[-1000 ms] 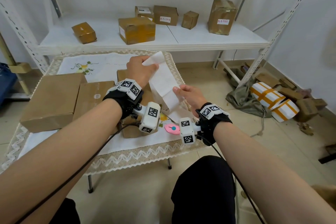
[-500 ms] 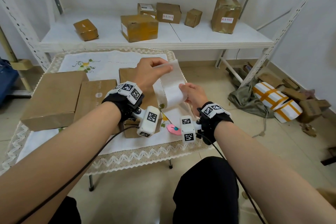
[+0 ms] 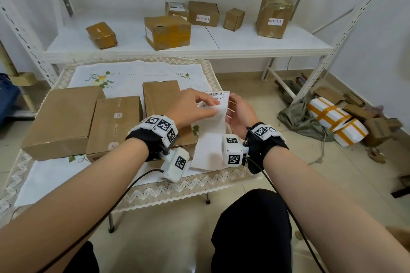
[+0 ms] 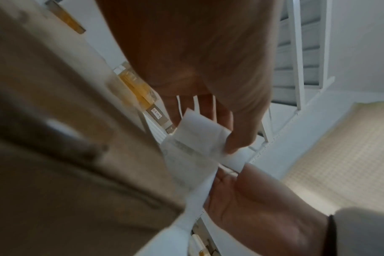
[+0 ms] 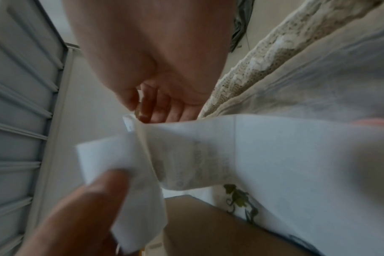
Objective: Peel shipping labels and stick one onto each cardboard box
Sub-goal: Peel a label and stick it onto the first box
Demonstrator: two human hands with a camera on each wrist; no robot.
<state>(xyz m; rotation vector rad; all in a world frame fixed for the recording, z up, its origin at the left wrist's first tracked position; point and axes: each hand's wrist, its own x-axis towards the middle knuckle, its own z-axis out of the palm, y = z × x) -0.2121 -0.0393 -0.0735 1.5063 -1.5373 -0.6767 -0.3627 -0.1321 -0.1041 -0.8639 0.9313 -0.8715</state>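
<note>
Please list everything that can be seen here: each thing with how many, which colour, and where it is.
Strip of shipping labels: one, white, held above the table's right side.
Flat cardboard boxes: three, brown, side by side on the table.
Embroidered tablecloth: one, white, lace-edged, over the low table.
Shelf boxes: six, brown, on the white metal shelf.
Taped parcels: two, white with orange tape, on the floor at right.
Left hand: pinches the strip.
Right hand: holds the strip's right edge.

Matt paper label strip (image 3: 210,139), brown cardboard boxes (image 3: 64,117), lace-edged cloth (image 3: 137,77).
</note>
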